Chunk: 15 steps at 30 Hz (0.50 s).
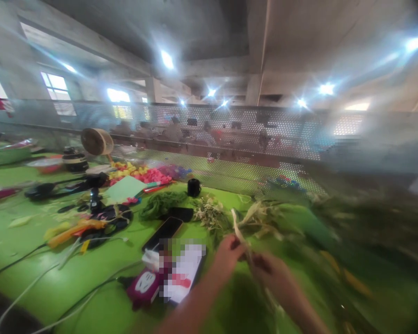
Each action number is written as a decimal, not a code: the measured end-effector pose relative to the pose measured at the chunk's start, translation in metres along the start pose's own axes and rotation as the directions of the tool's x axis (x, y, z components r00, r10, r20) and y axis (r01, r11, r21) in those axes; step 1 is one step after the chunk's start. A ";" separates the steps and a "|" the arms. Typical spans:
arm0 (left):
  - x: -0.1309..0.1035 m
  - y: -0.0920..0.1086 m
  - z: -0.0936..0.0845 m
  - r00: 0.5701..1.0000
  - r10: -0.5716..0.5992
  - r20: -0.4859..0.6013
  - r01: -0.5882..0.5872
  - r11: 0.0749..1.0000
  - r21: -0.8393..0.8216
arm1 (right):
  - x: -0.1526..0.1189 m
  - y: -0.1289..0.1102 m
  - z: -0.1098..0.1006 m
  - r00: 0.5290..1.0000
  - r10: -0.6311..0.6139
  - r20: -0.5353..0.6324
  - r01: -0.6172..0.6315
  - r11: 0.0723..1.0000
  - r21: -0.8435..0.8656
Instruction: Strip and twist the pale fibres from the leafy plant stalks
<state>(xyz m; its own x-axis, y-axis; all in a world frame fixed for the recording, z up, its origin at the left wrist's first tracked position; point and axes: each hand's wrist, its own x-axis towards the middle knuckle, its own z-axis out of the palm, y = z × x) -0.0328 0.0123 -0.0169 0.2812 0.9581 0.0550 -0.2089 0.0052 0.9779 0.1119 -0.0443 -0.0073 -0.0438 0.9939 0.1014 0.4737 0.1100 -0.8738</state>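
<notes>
My left hand (229, 250) is closed around a long, pale stem-like strip (237, 228) that stands up past the fingers. Just to its right, my right hand (270, 268) pinches the lower part of the same strip, which trails down below it. Motion blur hides the finer detail of the fingertips. Beyond the hands lie pale leafy sprigs (263, 218) and a cluster of small cream-green sprigs (212, 212). Beside my left forearm rests a phone with a lit screen (186, 271).
A dark phone (163, 233), a purple box (144, 285) and an orange-handled glue gun (77, 232) lie on the green table (107, 273). Cables cross its left side. Behind are a black cup (194, 187), a fan (96, 141), pink and yellow petals (151, 175) and a perforated screen (230, 130). Blurred greenery (365, 222) fills the right.
</notes>
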 end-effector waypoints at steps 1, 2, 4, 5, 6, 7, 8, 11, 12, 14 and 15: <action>0.001 0.000 -0.002 1.000 0.005 -0.020 -0.005 1.000 0.004 | 0.000 0.000 0.000 1.000 0.004 -0.009 -0.004 0.999 -0.032; 0.003 0.000 -0.004 0.999 0.011 -0.038 -0.011 1.000 0.013 | 0.000 0.000 -0.002 1.000 -0.001 -0.022 -0.001 0.998 -0.068; 0.009 -0.003 -0.008 0.997 0.024 -0.075 -0.021 0.999 0.040 | 0.001 0.002 -0.010 0.997 -0.031 -0.069 0.019 0.985 -0.169; 0.013 -0.005 -0.011 0.995 0.026 -0.096 -0.021 0.998 0.056 | 0.003 0.004 -0.018 0.992 -0.054 -0.113 0.026 0.972 -0.233; 0.017 -0.008 -0.014 0.993 0.029 -0.116 -0.020 0.997 0.075 | 0.006 0.007 -0.027 0.986 -0.073 -0.153 0.025 0.955 -0.297; 0.021 -0.011 -0.016 0.989 0.036 -0.146 -0.022 0.995 0.097 | 0.011 0.011 -0.037 0.973 -0.084 -0.217 0.001 0.934 -0.358; 0.026 -0.014 -0.019 0.982 0.048 -0.181 -0.026 0.992 0.122 | 0.016 0.015 -0.049 0.958 -0.093 -0.271 -0.027 0.913 -0.407; 0.036 -0.020 -0.025 0.968 0.077 -0.237 -0.040 0.987 0.158 | 0.043 0.028 -0.081 0.938 -0.065 -0.342 -0.102 0.889 -0.447; 0.037 -0.020 -0.026 0.968 0.084 -0.235 -0.047 0.986 0.157 | 0.054 0.033 -0.088 0.932 -0.049 -0.360 -0.132 0.878 -0.460; 0.037 -0.019 -0.027 0.970 0.092 -0.223 -0.064 0.989 0.131 | 0.075 0.042 -0.096 0.924 -0.010 -0.383 -0.192 0.852 -0.487; 0.036 -0.018 -0.027 0.971 0.091 -0.223 -0.068 0.992 0.111 | 0.084 0.046 -0.096 0.922 0.012 -0.388 -0.221 0.838 -0.498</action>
<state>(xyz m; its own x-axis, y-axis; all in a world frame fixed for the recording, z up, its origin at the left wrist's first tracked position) -0.0437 0.0546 -0.0378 0.0452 0.9942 0.0976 -0.1225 -0.0914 0.9882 0.2146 0.0433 0.0065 0.3064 0.9136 0.2673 0.8452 -0.1319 -0.5179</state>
